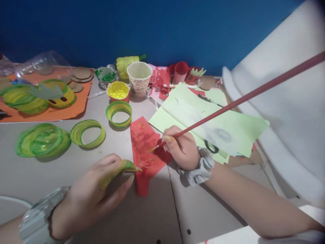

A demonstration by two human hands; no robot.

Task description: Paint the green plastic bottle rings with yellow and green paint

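My right hand (181, 147) is closed round a thin paintbrush (215, 113) near its bristles. Its long red handle slants up to the right, and its yellowish tip meets a red piece of paper (142, 139) that has darker, wet-looking marks on it. My left hand (101, 189), smeared with green paint, rests its fingertips at the paper's lower left edge; the thumb stands apart from the fingers. Beyond the red paper are a cup of yellow paint (118, 90) and a yellow-green painted ring (119, 114). Another painted ring (88, 134) lies to the left.
A patterned paper cup (139, 79) and a cup with green paint (106, 77) stand at the back. Pale green sheets (228, 123), with scissors (211, 146) partly under them, lie right. At left are green painted plastic pieces (43, 140) and an orange sheet (82, 98). A blue wall (162, 30) rises behind.
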